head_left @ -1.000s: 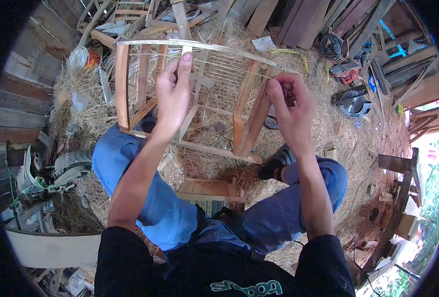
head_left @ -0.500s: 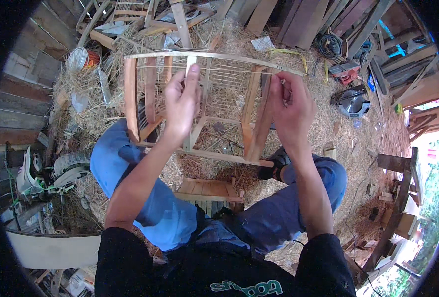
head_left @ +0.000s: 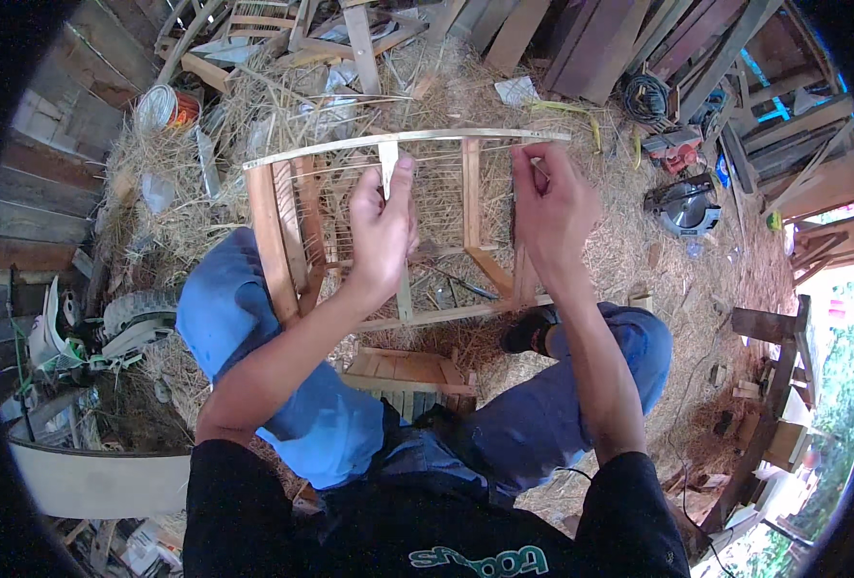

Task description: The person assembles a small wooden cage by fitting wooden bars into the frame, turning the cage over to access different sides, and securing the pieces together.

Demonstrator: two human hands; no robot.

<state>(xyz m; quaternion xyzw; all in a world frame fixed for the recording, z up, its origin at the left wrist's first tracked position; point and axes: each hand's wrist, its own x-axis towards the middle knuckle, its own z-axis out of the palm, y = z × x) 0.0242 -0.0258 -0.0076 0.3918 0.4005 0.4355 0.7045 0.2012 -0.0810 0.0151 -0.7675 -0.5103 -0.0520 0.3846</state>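
A light wooden cage frame (head_left: 271, 226) with slats and rows of thin rods stands tilted above my knees. My left hand (head_left: 381, 231) is closed around its middle upright (head_left: 388, 166), thumb pressed along the wood just under the curved top strip (head_left: 335, 146). At the frame's right end, my right hand (head_left: 554, 197) is held in a pinch below the tip of that strip. A small pale bit shows between its fingers, too small to name. My palm and fingers hide the frame's right upper corner.
Below the frame sits a small wooden stool or box (head_left: 403, 368). Straw covers the ground. At right lie a circular saw (head_left: 685, 204) and a coiled cable (head_left: 644, 93). Planks (head_left: 591, 48) lean at the back, a paint can (head_left: 157, 106) stands left, and a motorbike (head_left: 123, 328) is behind my left knee.
The frame has tilted and turned, its left top end dropping. My left hand has moved right and down with it, and my right hand slightly left and down, still pinched.
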